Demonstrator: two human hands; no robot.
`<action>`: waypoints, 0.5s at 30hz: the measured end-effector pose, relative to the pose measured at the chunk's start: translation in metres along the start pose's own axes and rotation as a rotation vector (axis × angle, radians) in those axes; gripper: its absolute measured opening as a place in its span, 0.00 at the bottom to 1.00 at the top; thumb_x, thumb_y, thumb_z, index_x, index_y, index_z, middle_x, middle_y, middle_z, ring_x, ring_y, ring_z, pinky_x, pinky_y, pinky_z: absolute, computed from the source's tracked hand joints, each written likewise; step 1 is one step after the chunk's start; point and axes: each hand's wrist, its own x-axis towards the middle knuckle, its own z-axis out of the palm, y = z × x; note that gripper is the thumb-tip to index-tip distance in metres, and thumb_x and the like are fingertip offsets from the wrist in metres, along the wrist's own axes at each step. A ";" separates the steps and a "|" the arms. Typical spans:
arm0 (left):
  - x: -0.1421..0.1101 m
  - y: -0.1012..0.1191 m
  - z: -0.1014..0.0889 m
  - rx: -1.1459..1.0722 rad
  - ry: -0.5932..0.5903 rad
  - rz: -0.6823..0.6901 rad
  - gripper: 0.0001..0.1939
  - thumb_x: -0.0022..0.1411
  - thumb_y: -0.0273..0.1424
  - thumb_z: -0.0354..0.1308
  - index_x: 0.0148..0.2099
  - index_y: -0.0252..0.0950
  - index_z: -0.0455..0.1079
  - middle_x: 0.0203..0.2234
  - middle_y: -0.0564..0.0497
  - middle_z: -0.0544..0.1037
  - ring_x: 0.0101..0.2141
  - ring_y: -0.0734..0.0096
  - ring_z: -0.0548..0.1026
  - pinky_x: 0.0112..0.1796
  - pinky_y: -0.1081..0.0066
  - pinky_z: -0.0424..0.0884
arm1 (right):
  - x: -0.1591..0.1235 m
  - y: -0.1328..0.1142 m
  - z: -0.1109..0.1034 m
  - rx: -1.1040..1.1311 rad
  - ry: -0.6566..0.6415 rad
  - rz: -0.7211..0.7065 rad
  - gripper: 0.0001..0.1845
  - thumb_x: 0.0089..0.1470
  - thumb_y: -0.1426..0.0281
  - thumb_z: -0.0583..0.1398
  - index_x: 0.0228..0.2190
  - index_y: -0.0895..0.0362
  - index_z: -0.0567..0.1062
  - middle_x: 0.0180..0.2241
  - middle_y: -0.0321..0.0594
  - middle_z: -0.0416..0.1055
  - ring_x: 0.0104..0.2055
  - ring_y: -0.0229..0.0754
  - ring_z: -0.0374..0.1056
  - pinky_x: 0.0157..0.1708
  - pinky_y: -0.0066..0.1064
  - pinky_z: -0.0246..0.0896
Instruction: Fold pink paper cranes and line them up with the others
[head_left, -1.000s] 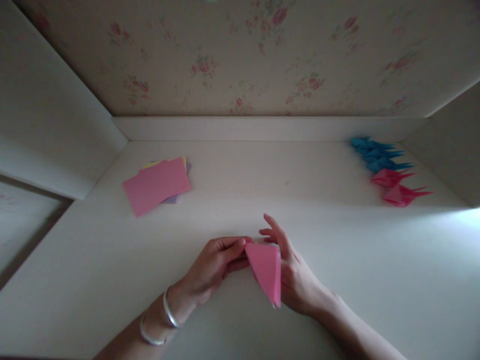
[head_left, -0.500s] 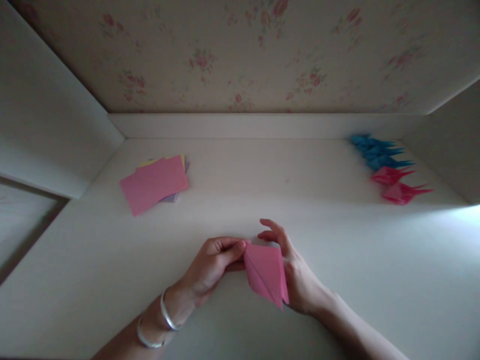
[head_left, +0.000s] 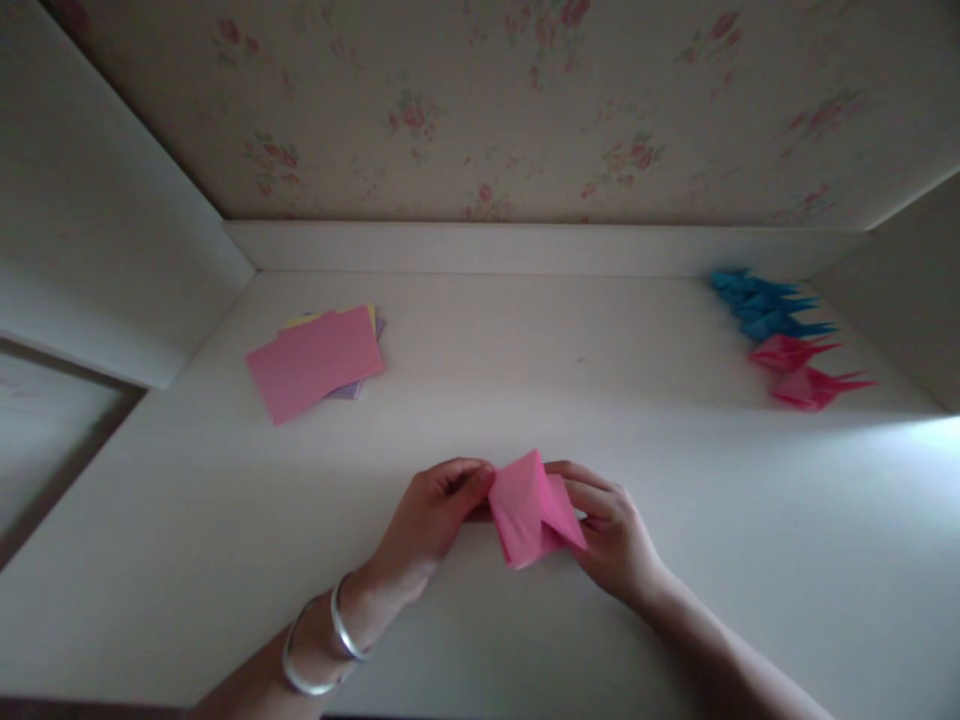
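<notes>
A folded pink paper (head_left: 531,508) is held just above the white table (head_left: 187,530) near its front middle. My left hand (head_left: 439,515) pinches the paper's left edge between thumb and fingers; two silver bangles ring that wrist. My right hand (head_left: 611,530) grips the paper's right side with fingers curled onto it. The paper shows creased flaps partly spread.
A stack of coloured paper sheets (head_left: 315,362), pink on top, lies at the back left. Folded blue paper figures (head_left: 765,308) and pink paper figures (head_left: 802,372) sit in a row at the back right. Walls close the table at the back and both sides.
The pink paper has turned from a hanging triangle into a flatter shape with spread flaps. My right fingers, earlier stretched out behind it, have closed onto its right side.
</notes>
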 end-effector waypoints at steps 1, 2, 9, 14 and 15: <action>0.000 -0.001 0.001 0.003 -0.013 0.007 0.12 0.58 0.39 0.65 0.34 0.34 0.80 0.27 0.51 0.78 0.30 0.69 0.73 0.36 0.72 0.70 | -0.001 0.000 0.002 -0.026 0.010 -0.022 0.11 0.56 0.79 0.57 0.26 0.57 0.76 0.30 0.42 0.74 0.29 0.39 0.72 0.25 0.27 0.68; -0.001 -0.002 0.002 0.008 -0.030 0.012 0.12 0.59 0.39 0.65 0.36 0.34 0.80 0.28 0.51 0.78 0.31 0.68 0.74 0.36 0.72 0.70 | -0.002 0.001 0.005 -0.053 0.028 -0.042 0.10 0.56 0.78 0.58 0.25 0.56 0.75 0.28 0.41 0.73 0.26 0.38 0.71 0.23 0.26 0.67; -0.002 -0.005 0.003 0.026 -0.089 -0.025 0.14 0.59 0.39 0.64 0.41 0.35 0.82 0.33 0.49 0.81 0.35 0.64 0.75 0.39 0.70 0.70 | -0.005 -0.001 0.012 -0.042 -0.002 -0.064 0.07 0.53 0.79 0.59 0.31 0.55 0.75 0.43 0.47 0.70 0.39 0.44 0.72 0.34 0.31 0.73; -0.001 -0.004 0.003 0.054 -0.148 -0.012 0.14 0.61 0.39 0.62 0.39 0.35 0.82 0.31 0.49 0.81 0.35 0.63 0.74 0.39 0.70 0.68 | -0.009 -0.002 0.010 0.016 -0.090 0.048 0.22 0.51 0.77 0.59 0.49 0.54 0.66 0.46 0.47 0.66 0.32 0.39 0.70 0.33 0.31 0.71; -0.001 -0.004 0.003 0.050 -0.163 -0.002 0.14 0.62 0.39 0.61 0.38 0.34 0.82 0.31 0.49 0.80 0.35 0.64 0.74 0.39 0.70 0.68 | -0.010 -0.002 0.010 0.029 -0.111 0.076 0.26 0.52 0.77 0.58 0.52 0.53 0.63 0.44 0.45 0.67 0.29 0.37 0.69 0.31 0.30 0.70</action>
